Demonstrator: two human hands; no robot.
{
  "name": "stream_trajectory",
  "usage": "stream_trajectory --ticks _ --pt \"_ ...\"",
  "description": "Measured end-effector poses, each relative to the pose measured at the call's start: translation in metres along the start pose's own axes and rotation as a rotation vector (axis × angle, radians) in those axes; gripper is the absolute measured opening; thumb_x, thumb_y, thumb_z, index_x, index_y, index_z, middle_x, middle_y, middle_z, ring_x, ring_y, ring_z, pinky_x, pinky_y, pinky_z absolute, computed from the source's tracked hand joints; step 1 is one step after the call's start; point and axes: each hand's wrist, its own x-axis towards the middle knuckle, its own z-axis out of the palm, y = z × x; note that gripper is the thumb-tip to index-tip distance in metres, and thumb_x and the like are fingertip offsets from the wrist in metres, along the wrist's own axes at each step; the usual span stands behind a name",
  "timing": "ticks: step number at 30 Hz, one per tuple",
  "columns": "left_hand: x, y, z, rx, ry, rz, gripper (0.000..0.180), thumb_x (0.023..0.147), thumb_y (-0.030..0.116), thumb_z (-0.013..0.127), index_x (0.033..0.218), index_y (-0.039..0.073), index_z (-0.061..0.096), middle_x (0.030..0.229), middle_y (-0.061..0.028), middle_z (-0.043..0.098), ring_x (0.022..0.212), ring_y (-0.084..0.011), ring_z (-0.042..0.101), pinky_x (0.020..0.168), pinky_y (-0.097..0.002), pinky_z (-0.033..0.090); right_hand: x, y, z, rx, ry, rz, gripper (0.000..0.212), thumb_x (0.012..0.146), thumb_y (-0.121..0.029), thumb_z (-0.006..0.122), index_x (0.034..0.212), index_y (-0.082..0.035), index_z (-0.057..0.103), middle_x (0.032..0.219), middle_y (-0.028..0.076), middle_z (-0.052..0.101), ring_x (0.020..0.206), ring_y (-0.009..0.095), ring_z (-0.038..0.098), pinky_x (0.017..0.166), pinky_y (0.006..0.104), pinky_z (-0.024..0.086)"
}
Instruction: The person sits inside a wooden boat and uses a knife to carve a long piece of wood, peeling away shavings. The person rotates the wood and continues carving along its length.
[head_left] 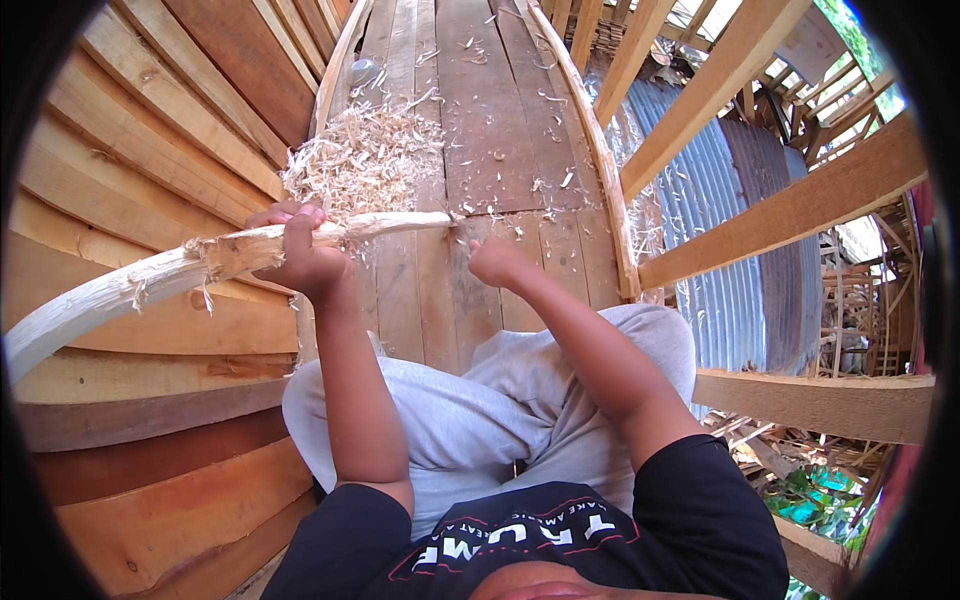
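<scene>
A long, pale branch stripped of its bark point(110, 300) runs from the left edge to the middle of the view, tapering to a thin tip. Torn fibres and a rough, knotty patch show along it. My left hand point(305, 255) is wrapped round the branch near its thinner part. Just beyond and right of the tip, my right hand point(495, 262) is closed in a fist, apart from the wood. A small dark sliver shows between tip and fist; whatever the fist grips is too small to name.
A heap of wood shavings point(365, 160) lies on the plank floor point(490, 120), with more scattered beyond. A small clear round object point(363, 72) sits behind the heap. Board wall point(150, 180) stands left; wooden rails point(780, 225) and corrugated metal sheets point(715, 220) are right.
</scene>
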Motion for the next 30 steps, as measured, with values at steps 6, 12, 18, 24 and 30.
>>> stream_trajectory --ticks 6,12,18,24,30 --pt "-0.001 0.001 0.007 0.002 -0.003 0.038 0.022 0.063 -0.008 0.053 0.077 0.005 0.042 0.063 -0.0090 0.049 0.056 -0.0159 0.050 0.057 -0.0270 0.046 0.027 0.006 0.008 -0.050 0.012 -0.040 0.047 0.097 -0.030 0.037 0.104 0.011 0.060 0.110 0.034 0.058 0.109 0.045 0.055 0.094 0.0486 0.043" --pt "-0.012 0.002 0.012 0.107 -0.205 0.165 0.021 0.066 -0.010 0.054 0.077 0.004 0.043 0.063 -0.0084 0.050 0.056 -0.0155 0.051 0.055 -0.0266 0.045 0.045 0.003 0.012 -0.006 0.078 -0.033 0.044 0.097 -0.029 0.040 0.105 0.009 0.061 0.112 0.032 0.058 0.108 0.043 0.056 0.092 0.0479 0.045" --pt "-0.012 0.003 0.002 0.048 -0.198 0.085 0.021 0.066 -0.008 0.052 0.077 0.005 0.040 0.064 -0.0083 0.049 0.058 -0.0149 0.049 0.058 -0.0247 0.044 0.022 0.016 0.016 -0.080 0.029 -0.050 0.050 0.098 -0.031 0.034 0.109 0.011 0.059 0.111 0.034 0.058 0.109 0.047 0.054 0.094 0.0497 0.043" --pt "-0.007 0.000 0.001 0.024 -0.161 0.043 0.022 0.065 -0.008 0.052 0.078 0.006 0.040 0.064 -0.0074 0.048 0.058 -0.0142 0.047 0.059 -0.0240 0.044 0.031 0.015 0.015 -0.115 -0.005 -0.045 0.049 0.097 -0.030 0.035 0.106 0.010 0.061 0.113 0.033 0.057 0.108 0.047 0.054 0.093 0.0503 0.044" --pt "-0.009 0.001 0.016 0.062 -0.257 0.100 0.019 0.069 -0.006 0.054 0.079 0.004 0.042 0.064 -0.0082 0.049 0.057 -0.0148 0.049 0.058 -0.0249 0.045 0.056 0.018 0.020 -0.114 0.041 0.008 0.052 0.098 -0.034 0.034 0.104 0.010 0.062 0.111 0.031 0.060 0.106 0.046 0.057 0.093 0.0486 0.045"
